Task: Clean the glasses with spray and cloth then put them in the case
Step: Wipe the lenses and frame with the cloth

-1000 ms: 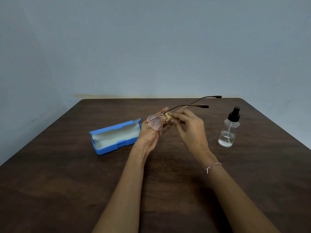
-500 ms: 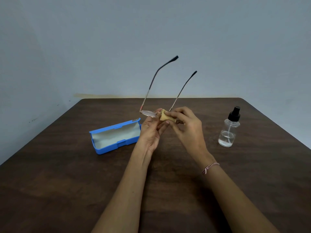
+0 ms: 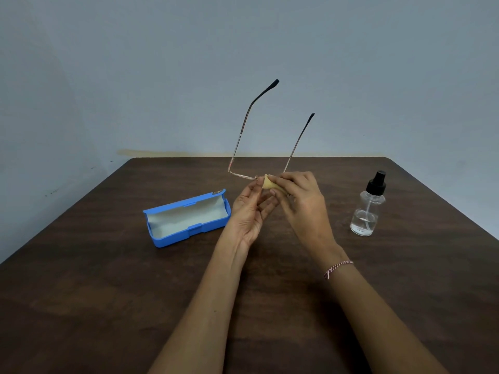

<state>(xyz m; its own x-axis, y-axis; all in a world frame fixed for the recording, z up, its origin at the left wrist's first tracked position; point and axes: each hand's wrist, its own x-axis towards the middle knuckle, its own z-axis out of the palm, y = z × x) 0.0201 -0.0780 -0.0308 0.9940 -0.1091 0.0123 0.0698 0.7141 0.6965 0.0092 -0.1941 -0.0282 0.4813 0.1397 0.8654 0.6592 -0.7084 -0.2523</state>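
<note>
Glasses (image 3: pixel 266 90) in cloth (image 3: pixel 270 183) between right fingers (image 3: pixel 286 178)

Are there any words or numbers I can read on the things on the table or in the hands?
No words, numbers or signs can be read anywhere.
Blue case: a small metal badge sits on its far corner, too small to read.
Spray bottle: clear, with no label showing.
Cloth and glasses: no print to be seen.
</note>
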